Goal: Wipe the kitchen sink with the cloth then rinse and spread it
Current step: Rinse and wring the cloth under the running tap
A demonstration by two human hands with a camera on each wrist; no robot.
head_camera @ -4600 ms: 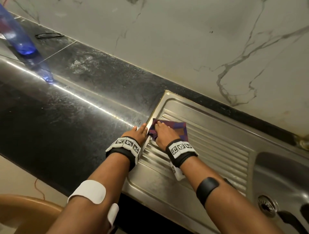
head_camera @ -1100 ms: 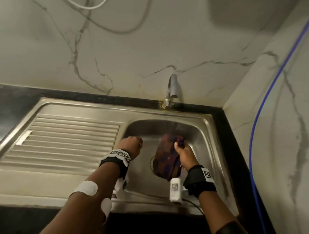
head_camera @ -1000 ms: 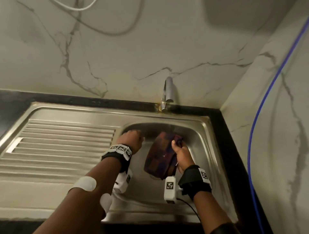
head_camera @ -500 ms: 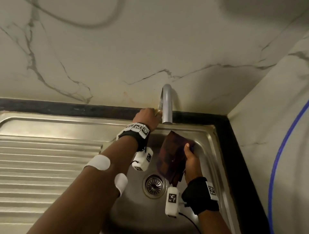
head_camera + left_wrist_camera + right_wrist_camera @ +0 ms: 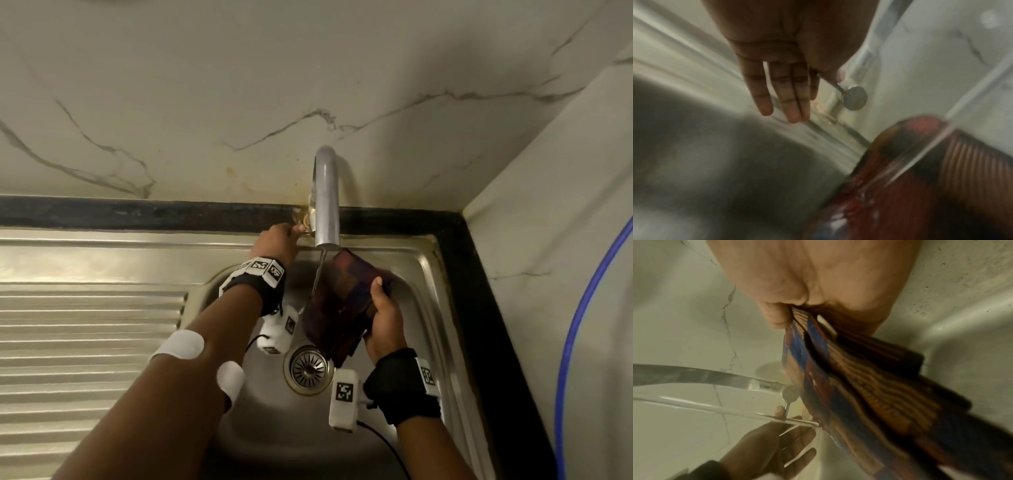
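Head view: right hand [image 5: 385, 325] clamps the folded cloth [image 5: 337, 301] under the tap's [image 5: 327, 198] stream; left hand [image 5: 277, 241], fingers straight, thumb-pinches the tap lever [image 5: 833, 85], mostly hidden here.

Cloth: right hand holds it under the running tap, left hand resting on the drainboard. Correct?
No. The left hand pinches the lever, not the drainboard; left wrist view shows it. Right hand does hold the cloth under the tap.

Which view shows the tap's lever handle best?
The left wrist view: the lever handle and its round cap show clearly, the rod pinched by the left hand. The right wrist view shows it smaller, beside the cloth. In the head view the left hand hides nearly all of it.
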